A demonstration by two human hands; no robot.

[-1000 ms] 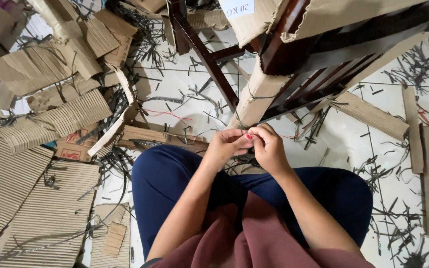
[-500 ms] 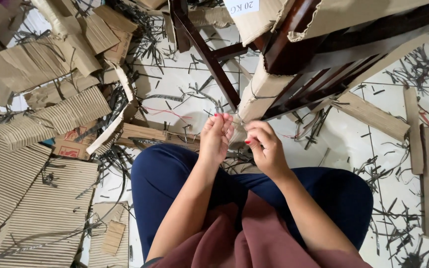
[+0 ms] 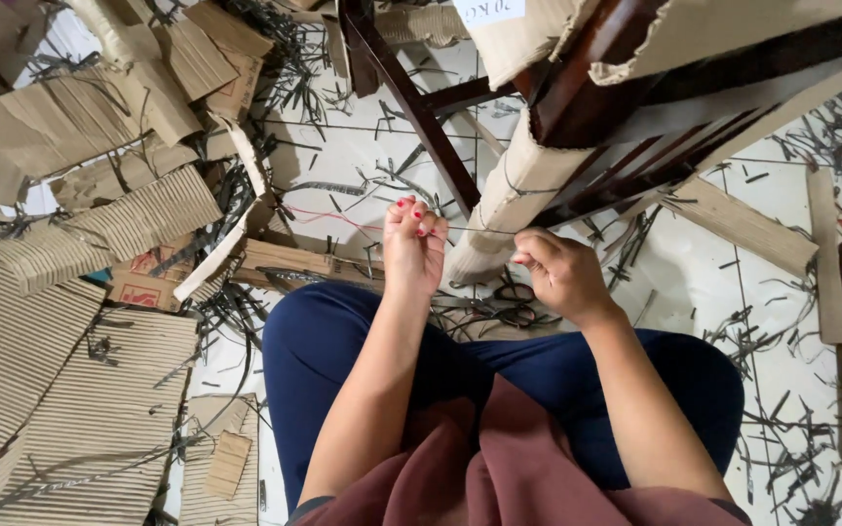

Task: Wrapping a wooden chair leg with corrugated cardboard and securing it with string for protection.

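I see the left hand (image 3: 411,244) and right hand (image 3: 559,273), both pinched shut on a thin dark string (image 3: 475,231) stretched between them, just before the cardboard-wrapped dark wooden chair leg (image 3: 509,200).

- The chair frame (image 3: 411,107) is dark reddish-brown wood.
- Cardboard wrapping (image 3: 514,195) on the chair frame's leg is plain tan.
- Left of the chair frame, the corrugated sheets (image 3: 80,390) are tan with fine ridged stripes.
- The floor (image 3: 343,146) under the chair frame is white, strewn with dark strips.
- The trousers (image 3: 343,351) are navy blue; the top (image 3: 499,468) is maroon.
- The left hand (image 3: 413,244) has red-painted nails and holds a thin red string (image 3: 328,216).
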